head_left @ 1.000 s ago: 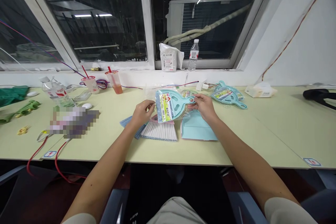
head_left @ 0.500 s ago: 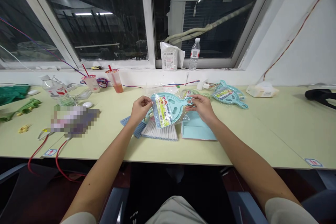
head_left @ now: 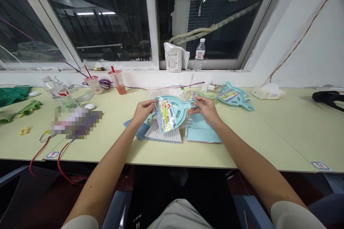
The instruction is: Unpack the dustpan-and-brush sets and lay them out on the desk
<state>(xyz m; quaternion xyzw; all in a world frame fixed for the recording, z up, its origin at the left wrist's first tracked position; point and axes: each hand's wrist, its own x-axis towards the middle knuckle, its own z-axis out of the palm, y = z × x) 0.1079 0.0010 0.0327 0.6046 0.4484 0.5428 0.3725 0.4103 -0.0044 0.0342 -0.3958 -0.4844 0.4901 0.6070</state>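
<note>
A light-blue dustpan-and-brush set in a clear plastic bag with a printed label is held up above the table. My left hand pinches the bag's upper left edge. At the other end, my right hand grips the ringed handle. Beneath the set lie a white-bristled brush and a blue-bristled brush, partly covered by it. A light-blue dustpan rests on the table below my right hand. Behind the held set is a green packaged set, mostly hidden.
More packaged blue sets lie at the back right, beside a tissue pack. Two drink cups with straws stand back left, near a tipped bottle. A water bottle stands on the windowsill.
The held set has tilted slightly, its bristle end dipping a little. The fingers of my left hand have straightened somewhat along the bag's edge. My right hand keeps its grip.
</note>
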